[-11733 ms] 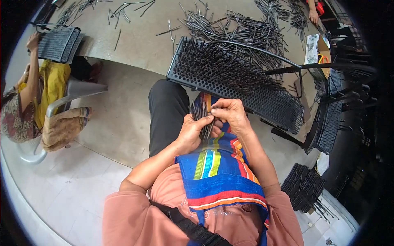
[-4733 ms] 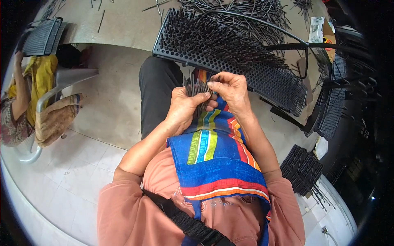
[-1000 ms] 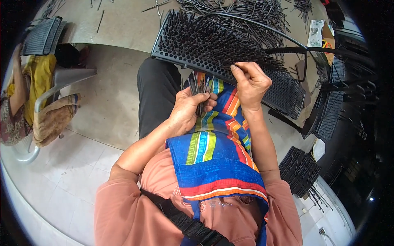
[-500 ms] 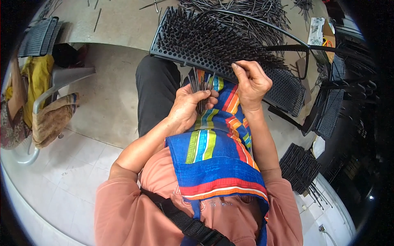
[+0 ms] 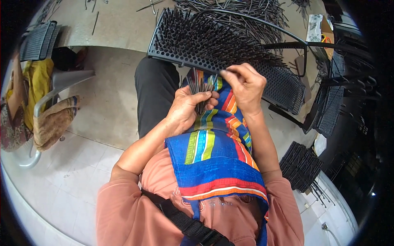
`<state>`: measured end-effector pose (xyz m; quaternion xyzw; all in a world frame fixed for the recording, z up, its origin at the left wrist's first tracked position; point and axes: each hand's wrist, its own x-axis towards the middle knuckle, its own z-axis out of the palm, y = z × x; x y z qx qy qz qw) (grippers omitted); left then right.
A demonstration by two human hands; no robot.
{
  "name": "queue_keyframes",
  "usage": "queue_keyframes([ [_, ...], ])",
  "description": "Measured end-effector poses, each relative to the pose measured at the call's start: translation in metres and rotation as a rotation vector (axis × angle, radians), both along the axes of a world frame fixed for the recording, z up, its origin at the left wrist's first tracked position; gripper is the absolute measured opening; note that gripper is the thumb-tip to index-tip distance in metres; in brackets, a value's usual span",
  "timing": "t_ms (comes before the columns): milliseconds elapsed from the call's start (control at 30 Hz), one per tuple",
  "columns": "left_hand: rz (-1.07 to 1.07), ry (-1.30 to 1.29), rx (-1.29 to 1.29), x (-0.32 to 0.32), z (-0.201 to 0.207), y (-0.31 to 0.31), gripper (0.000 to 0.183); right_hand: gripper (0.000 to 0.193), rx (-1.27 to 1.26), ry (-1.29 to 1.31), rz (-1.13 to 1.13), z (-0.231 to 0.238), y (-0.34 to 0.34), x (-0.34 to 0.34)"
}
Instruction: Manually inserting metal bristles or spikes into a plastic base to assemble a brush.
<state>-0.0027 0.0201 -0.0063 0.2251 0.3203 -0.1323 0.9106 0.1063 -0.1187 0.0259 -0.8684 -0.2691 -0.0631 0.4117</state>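
My left hand (image 5: 184, 104) is closed around a bunch of thin dark rods (image 5: 198, 86). Their upper ends fan out above my thumb, over the striped apron on my lap. My right hand (image 5: 249, 87) hovers to the right of the bunch, close to the front edge of a black perforated rack (image 5: 180, 58). Its thumb and forefinger are pinched together; whether something thin is between them I cannot make out. Many upright dark rods (image 5: 205, 39) stand in the rack's holes, while the holes along the front edge and right end show bare.
A heap of loose dark rods (image 5: 246, 16) lies on the table behind the rack, beneath a curved black handle. An open box (image 5: 319, 30) stands at the back right. Other perforated racks (image 5: 331, 94) are at the right. At left is a chair (image 5: 61, 80) draped with cloths.
My right hand has moved left and slightly down, from over the rack's edge toward the bunch of rods. My left hand has stayed nearly still.
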Motion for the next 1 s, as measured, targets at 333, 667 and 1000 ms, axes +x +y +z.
queue_keyframes([
  [333, 0.060, 0.093, 0.009, -0.009, 0.007, 0.009, 0.018, 0.008, 0.395, 1.032, 0.065, -0.008, 0.011, -0.008],
  [667, 0.101, 0.089, 0.206, -0.021, 0.001, 0.020, 0.015, 0.010, 0.413, 0.074, 0.089, -0.013, 0.057, 0.004],
  [1000, 0.114, 0.042, 0.179, -0.016, -0.001, 0.019, 0.014, 0.010, 0.313, 0.068, 0.070, -0.012, 0.058, 0.006],
])
